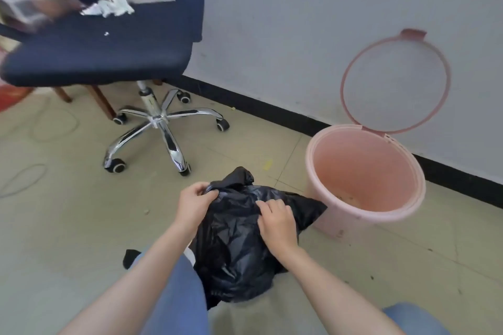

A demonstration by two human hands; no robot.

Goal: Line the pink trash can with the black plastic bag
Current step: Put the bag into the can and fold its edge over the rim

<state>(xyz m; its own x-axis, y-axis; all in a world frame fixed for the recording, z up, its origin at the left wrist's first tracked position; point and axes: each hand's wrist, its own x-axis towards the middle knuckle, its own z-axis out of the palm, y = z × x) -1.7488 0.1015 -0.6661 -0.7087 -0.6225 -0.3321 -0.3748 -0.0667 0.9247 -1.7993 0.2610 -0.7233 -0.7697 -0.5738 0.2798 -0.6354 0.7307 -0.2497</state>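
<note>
The pink trash can [408,215] stands on the floor against the wall at the right, unlined, with a little debris at its bottom. Its ring-shaped pink lid [351,81] is hinged up and leans on the wall. A crumpled black plastic bag [234,242] hangs in front of me, just left of the can. My left hand [193,202] pinches the bag's upper left edge. My right hand [277,221] grips the bag near its upper right, fingers pressed into the plastic.
A dark blue office chair [103,51] with a chrome wheeled base [160,128] stands at the upper left, with crumpled white paper [110,7] on its seat. My knees in blue trousers [179,296] fill the bottom. Beige tiled floor [68,212] lies left of me.
</note>
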